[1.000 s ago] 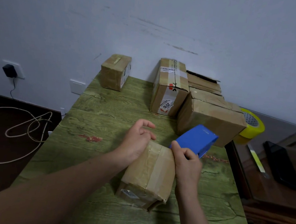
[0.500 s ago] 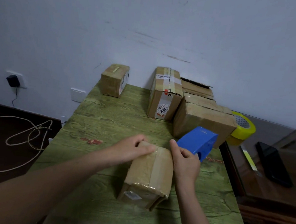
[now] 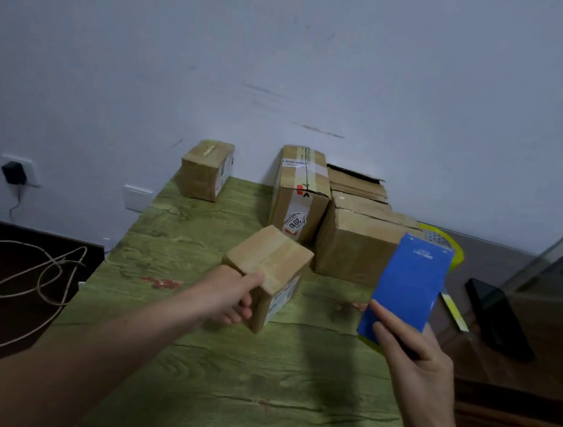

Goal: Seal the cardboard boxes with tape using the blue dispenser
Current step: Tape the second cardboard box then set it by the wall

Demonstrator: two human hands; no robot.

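A: What was closest?
B: The right hand (image 3: 420, 361). Its fingers were curled round the flat blue plastic tape dispenser (image 3: 407, 287). It held it up in the air, over the edge of the green wood-look table (image 3: 223, 379), not touching any box.
A: And the other hand?
B: The left hand (image 3: 231, 294) was a bit farther out, well apart from the right one. It gripped the near corner of a small brown cardboard box (image 3: 270, 264), which sat tipped. A strip of tape ran over its top.
A: So which step was it?
B: I think that box was taped and was being turned or put aside.
A: What did the next move need?
B: Maybe a new box. Behind stood a big brown cardboard box (image 3: 356, 248), a tall brown box with stickers (image 3: 301, 194), and a little brown box (image 3: 206, 171) by the wall. The left hand would have to let go and pull one close. Then the dispenser had to come down flat on its seam.
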